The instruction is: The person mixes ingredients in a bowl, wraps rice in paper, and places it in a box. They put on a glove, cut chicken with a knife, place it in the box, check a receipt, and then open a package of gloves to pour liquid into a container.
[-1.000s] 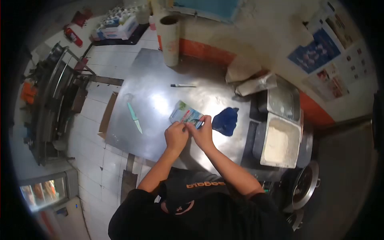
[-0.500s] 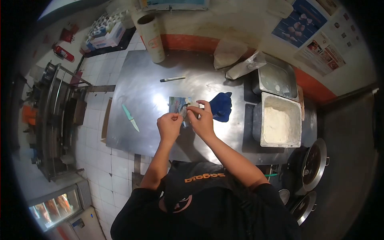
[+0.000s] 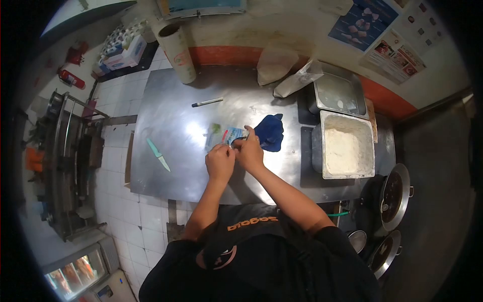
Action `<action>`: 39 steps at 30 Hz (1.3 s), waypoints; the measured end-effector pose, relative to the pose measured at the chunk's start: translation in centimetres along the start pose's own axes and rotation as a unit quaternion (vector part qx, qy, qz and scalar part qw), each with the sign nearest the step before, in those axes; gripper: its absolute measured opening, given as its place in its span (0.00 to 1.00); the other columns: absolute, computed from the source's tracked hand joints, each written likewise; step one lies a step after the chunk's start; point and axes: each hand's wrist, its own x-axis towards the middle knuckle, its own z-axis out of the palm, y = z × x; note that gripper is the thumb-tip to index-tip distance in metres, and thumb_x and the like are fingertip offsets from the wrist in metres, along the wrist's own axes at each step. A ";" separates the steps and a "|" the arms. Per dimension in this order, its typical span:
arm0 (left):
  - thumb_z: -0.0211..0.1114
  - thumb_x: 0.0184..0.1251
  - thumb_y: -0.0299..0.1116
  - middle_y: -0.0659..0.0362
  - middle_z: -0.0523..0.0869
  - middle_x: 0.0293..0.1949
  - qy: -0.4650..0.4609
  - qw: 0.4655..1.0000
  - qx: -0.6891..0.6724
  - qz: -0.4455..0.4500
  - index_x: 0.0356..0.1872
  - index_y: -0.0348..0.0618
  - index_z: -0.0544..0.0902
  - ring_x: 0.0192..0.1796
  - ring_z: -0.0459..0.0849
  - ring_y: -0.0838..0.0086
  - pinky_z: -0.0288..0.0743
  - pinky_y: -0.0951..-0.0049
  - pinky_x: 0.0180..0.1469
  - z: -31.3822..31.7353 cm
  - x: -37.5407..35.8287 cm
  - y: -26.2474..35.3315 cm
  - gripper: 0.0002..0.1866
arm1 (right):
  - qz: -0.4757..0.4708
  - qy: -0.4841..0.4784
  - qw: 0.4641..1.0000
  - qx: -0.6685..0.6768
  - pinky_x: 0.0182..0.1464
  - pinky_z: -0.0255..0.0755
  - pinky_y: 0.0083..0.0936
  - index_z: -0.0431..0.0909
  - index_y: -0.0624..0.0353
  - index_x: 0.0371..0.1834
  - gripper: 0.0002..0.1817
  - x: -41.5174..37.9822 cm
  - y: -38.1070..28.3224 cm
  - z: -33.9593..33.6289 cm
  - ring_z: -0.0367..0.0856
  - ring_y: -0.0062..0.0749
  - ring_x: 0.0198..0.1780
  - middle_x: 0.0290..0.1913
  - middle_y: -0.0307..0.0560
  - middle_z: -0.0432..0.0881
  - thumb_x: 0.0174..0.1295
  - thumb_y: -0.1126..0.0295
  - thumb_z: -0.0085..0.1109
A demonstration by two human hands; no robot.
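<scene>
A printed plastic packet [image 3: 215, 134] with green, red and blue on it is at my hands, over the steel table. My left hand [image 3: 220, 162] is closed, its fingertips pinching the packet's near edge. Close against it, my right hand [image 3: 250, 152] is closed too, thumb and fingers pressed together. A small dark piece shows by its fingertips, too small to name. Just right of my right hand lies a crumpled dark blue cloth [image 3: 270, 133]. My fingers hide part of the packet.
On the steel table [image 3: 171, 116] lie a green-handled knife [image 3: 158, 154] at left and a marker pen [image 3: 207, 102]. Behind stand a large plastic roll [image 3: 177, 55] and plastic bags [image 3: 275, 65]. At right are a flour-filled metal pan [image 3: 347, 151] and another pan [image 3: 340, 95].
The view has shifted, so the table things sit slightly farther left. My hands have come closer together, and more of the packet's printed face shows beyond them.
</scene>
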 end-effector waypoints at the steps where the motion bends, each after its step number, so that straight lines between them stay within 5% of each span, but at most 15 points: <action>1: 0.66 0.53 0.32 0.52 0.82 0.23 -0.011 1.000 0.003 0.006 0.22 0.38 0.85 0.27 0.82 0.56 0.76 0.60 0.32 0.1 -0.2 -0.4 0.08 | 0.012 -0.032 0.999 -0.026 0.55 0.75 0.45 0.89 0.44 0.36 0.10 -0.1 0.1 -0.1 0.70 0.55 0.64 0.68 0.55 0.66 0.48 0.67 0.68; 5: 0.67 0.52 0.32 0.53 0.82 0.23 -0.050 0.999 0.005 0.012 0.22 0.38 0.84 0.26 0.82 0.58 0.75 0.59 0.31 0.8 -1.3 -1.5 0.08 | -0.045 -0.015 0.996 -0.072 0.53 0.74 0.43 0.89 0.45 0.31 0.08 -0.5 2.0 1.1 0.72 0.51 0.57 0.59 0.51 0.73 0.44 0.69 0.72; 8: 0.68 0.53 0.34 0.51 0.86 0.38 -0.168 0.984 0.032 -0.057 0.39 0.39 0.86 0.41 0.85 0.55 0.78 0.61 0.44 -0.5 -1.0 -0.8 0.14 | -0.070 0.036 0.997 -0.008 0.54 0.71 0.44 0.88 0.48 0.27 0.05 -0.9 3.1 2.1 0.73 0.51 0.53 0.54 0.50 0.75 0.44 0.70 0.71; 11: 0.68 0.54 0.33 0.49 0.79 0.60 -0.109 0.982 -0.037 0.150 0.61 0.41 0.77 0.63 0.76 0.53 0.70 0.61 0.65 -0.9 -0.6 -1.8 0.29 | -0.078 0.017 0.996 0.033 0.55 0.71 0.43 0.87 0.54 0.26 0.05 -0.8 3.7 2.0 0.71 0.53 0.56 0.53 0.53 0.75 0.44 0.72 0.71; 15: 0.68 0.50 0.29 0.54 0.64 0.73 -0.241 0.959 -0.040 0.142 0.71 0.43 0.65 0.77 0.58 0.62 0.50 0.56 0.76 -1.3 -1.6 -3.5 0.41 | -0.076 -0.017 0.995 0.063 0.57 0.69 0.43 0.86 0.58 0.28 0.07 -0.9 4.4 2.1 0.70 0.55 0.58 0.57 0.56 0.73 0.45 0.72 0.72; 23: 0.66 0.38 0.20 0.56 0.79 0.62 -0.268 0.944 -0.091 0.169 0.62 0.45 0.77 0.68 0.73 0.61 0.62 0.56 0.71 -1.6 -1.8 -5.1 0.39 | -0.106 -0.077 0.989 -0.071 0.54 0.69 0.46 0.88 0.51 0.26 0.05 -1.9 3.7 -1.1 0.69 0.51 0.60 0.61 0.45 0.72 0.44 0.67 0.72; 27: 0.67 0.39 0.21 0.59 0.80 0.62 -0.303 0.935 -0.058 0.178 0.60 0.48 0.79 0.66 0.75 0.62 0.66 0.58 0.69 -2.9 -1.1 -4.5 0.37 | -0.144 -0.044 0.987 -0.052 0.52 0.67 0.42 0.88 0.49 0.23 0.05 -2.5 3.8 -1.2 0.69 0.42 0.53 0.52 0.39 0.73 0.40 0.69 0.73; 31: 0.68 0.42 0.23 0.60 0.82 0.60 -0.298 0.935 -0.051 0.187 0.58 0.51 0.82 0.64 0.77 0.62 0.68 0.59 0.68 -3.0 -1.7 -5.2 0.33 | -0.172 -0.038 0.984 -0.016 0.50 0.69 0.33 0.87 0.54 0.22 0.04 -3.2 2.2 -4.1 0.70 0.41 0.50 0.47 0.40 0.73 0.42 0.73 0.72; 39: 0.69 0.48 0.26 0.59 0.85 0.54 -0.306 0.924 -0.125 0.194 0.52 0.48 0.86 0.59 0.82 0.63 0.71 0.64 0.63 -3.5 -2.1 -5.1 0.24 | -0.181 -0.226 0.952 0.095 0.49 0.69 0.32 0.80 0.62 0.31 0.07 -3.3 3.9 -7.4 0.74 0.39 0.45 0.39 0.47 0.74 0.57 0.70 0.66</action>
